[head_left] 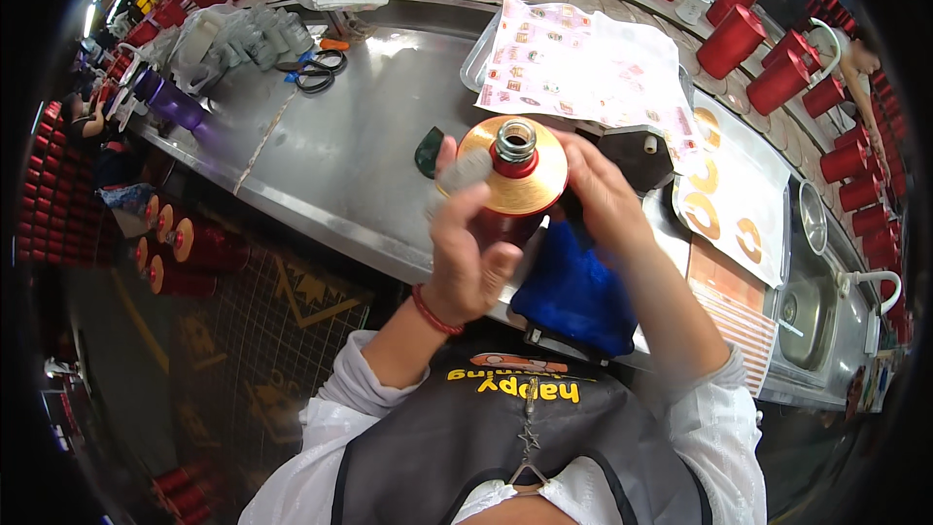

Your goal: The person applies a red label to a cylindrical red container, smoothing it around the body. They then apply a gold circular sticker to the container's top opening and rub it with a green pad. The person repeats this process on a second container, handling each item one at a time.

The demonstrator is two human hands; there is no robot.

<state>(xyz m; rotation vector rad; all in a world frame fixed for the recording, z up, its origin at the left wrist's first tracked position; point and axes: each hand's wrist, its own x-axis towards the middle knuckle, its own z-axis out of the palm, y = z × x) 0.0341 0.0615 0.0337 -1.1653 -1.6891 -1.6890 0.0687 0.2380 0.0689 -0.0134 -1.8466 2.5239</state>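
In front of my chest is a red bottle (505, 224) with a gold shoulder and a bare glass mouth, tilted toward me. My right hand (604, 196) grips its right side, with the fingers partly hidden behind it. My left hand (463, 251) is curled against the left side, thumb low in front. A pale grey covering or pad (465, 173), smeared by motion, shows at the left fingers; I cannot tell which. Below the bottle lies a fuzzy blue cloth-like piece (575, 287). Behind my right hand stands a black device (637, 154) with a pale knob.
Scissors (321, 70) and a purple bottle (175, 103) lie left on the metal table (340, 170). Trays hold pink printed paper (583, 63) and gold rings (702, 214). A sink (809, 321) is at right. Red bottles (731, 41) line a far conveyor, near another person's arm (861, 87).
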